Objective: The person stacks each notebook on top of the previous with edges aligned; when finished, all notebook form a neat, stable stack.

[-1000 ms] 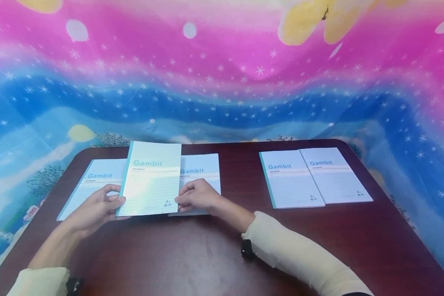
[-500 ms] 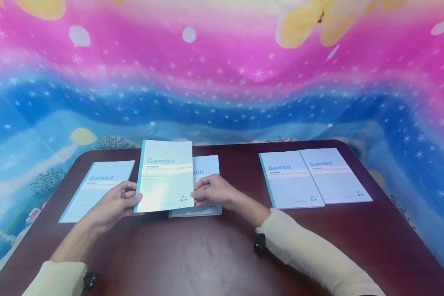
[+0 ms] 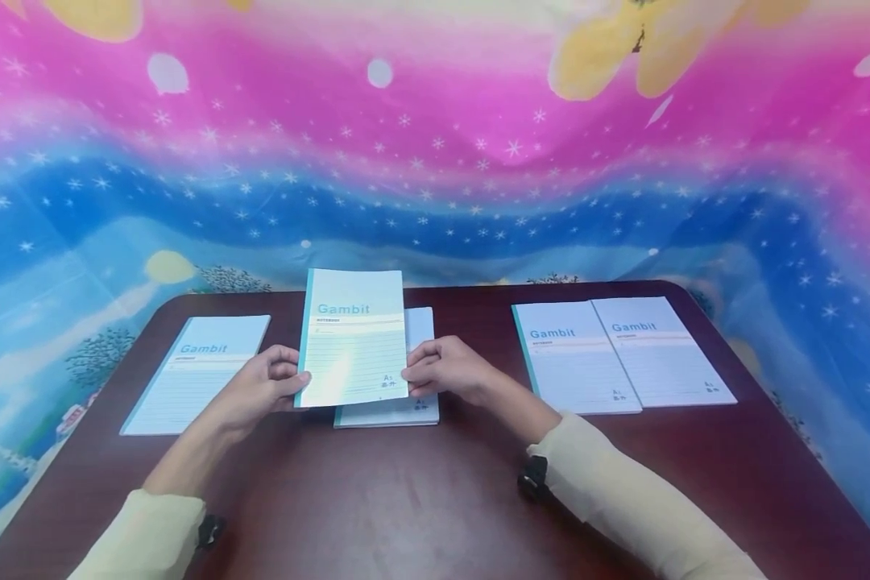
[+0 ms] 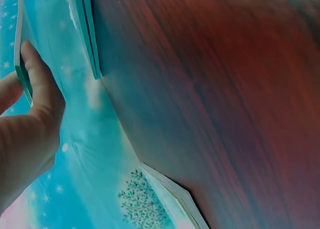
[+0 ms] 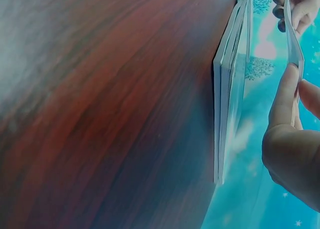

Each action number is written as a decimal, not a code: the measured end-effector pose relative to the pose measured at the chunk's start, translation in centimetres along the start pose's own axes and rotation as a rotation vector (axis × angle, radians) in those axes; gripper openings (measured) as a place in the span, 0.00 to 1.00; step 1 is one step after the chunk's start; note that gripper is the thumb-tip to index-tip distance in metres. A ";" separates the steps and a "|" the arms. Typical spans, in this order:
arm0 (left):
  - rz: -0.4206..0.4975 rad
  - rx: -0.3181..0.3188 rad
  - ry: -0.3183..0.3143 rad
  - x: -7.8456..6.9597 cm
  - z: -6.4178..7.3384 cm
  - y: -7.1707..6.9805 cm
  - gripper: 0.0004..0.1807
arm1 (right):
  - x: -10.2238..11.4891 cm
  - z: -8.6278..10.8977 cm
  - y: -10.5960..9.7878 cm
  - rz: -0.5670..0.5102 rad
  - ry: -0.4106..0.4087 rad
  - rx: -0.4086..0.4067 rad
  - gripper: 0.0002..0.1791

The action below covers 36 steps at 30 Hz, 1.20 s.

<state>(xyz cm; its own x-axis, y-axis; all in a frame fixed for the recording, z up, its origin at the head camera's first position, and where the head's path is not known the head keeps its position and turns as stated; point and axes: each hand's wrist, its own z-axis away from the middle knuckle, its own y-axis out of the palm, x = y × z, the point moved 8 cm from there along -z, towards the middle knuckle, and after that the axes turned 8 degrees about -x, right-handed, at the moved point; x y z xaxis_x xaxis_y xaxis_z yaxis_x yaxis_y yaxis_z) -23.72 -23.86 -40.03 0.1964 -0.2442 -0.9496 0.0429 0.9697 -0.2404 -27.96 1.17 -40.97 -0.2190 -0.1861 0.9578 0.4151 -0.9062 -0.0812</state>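
A pale notebook point(image 3: 355, 338) with a teal spine and "Gambit" on its cover is held up between both hands. My left hand point(image 3: 257, 387) pinches its lower left edge at the spine, and my right hand point(image 3: 453, 372) pinches the lower right edge. Behind and below it, a short stack of notebooks point(image 3: 387, 415) lies on the table, mostly covered in the head view. The right wrist view shows that stack point(image 5: 230, 99) side-on, with the raised notebook point(image 5: 294, 39) apart from it. In the left wrist view, thumb and finger hold the notebook point(image 4: 20, 64) from either face.
Another notebook point(image 3: 196, 374) lies at the left of the dark wooden table point(image 3: 377, 499). Two more notebooks lie at the right, the near-left one point(image 3: 578, 358) edge to edge with the other point(image 3: 663, 350). A printed cloth point(image 3: 435, 161) hangs behind the table.
Both hands have carried the raised notebook to the right, off the left notebook and over the middle stack. The notebooks on the table have stayed in place.
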 end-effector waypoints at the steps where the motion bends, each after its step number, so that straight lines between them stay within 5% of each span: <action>1: -0.006 -0.004 0.000 0.0 -0.1 0.2 0.19 | -0.1 0.0 -0.2 -0.001 0.005 -0.004 0.10; 14: -0.034 -0.011 0.025 -0.6 -1.2 1.9 0.19 | -1.0 0.1 -2.0 0.029 0.011 -0.052 0.09; 28: -0.033 0.096 -0.031 -0.3 -1.7 3.4 0.24 | -1.4 0.2 -3.3 0.080 0.024 -0.092 0.08; 36: -0.063 0.090 -0.025 0.0 -1.7 3.5 0.27 | -1.6 0.3 -3.4 0.111 0.018 -0.097 0.08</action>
<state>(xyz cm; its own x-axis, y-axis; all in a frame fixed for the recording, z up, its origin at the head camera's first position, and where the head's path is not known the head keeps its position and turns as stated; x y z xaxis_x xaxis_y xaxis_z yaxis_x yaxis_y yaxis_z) -25.28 -20.49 -41.22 0.2147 -0.3053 -0.9277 0.1439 0.9494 -0.2792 -28.70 4.64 -42.17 -0.1926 -0.2932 0.9365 0.3507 -0.9119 -0.2134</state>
